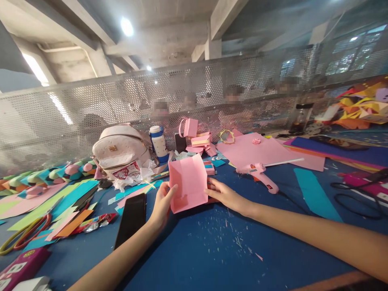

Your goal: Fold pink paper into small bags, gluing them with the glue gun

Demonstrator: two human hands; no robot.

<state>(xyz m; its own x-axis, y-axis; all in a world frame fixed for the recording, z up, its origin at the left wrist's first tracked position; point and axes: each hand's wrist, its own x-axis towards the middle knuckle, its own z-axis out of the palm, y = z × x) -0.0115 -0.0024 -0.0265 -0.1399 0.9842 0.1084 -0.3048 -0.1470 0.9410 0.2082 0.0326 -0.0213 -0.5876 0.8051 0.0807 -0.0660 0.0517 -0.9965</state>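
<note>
An open pink paper box [189,182] is held up over the blue table [194,258], its hollow side facing me. My left hand [163,202] grips its left edge, the thumb on the front and the fingers behind. At its lower right side, my right hand [222,194] holds the edge, with some fingers hidden behind the paper. To the right of the box lies a pink glue gun [257,173] with a glue stick in its back. A black phone [131,218] lies beside my left wrist.
Backpack [121,149], bottle [159,143] and small pink boxes [200,139] stand behind, before a perforated metal screen [127,97]. Scissors [33,230] and paper strips lie left. Large pink paper [242,151], a blue strip [315,194] and cables lie right. Paper scraps dot the front.
</note>
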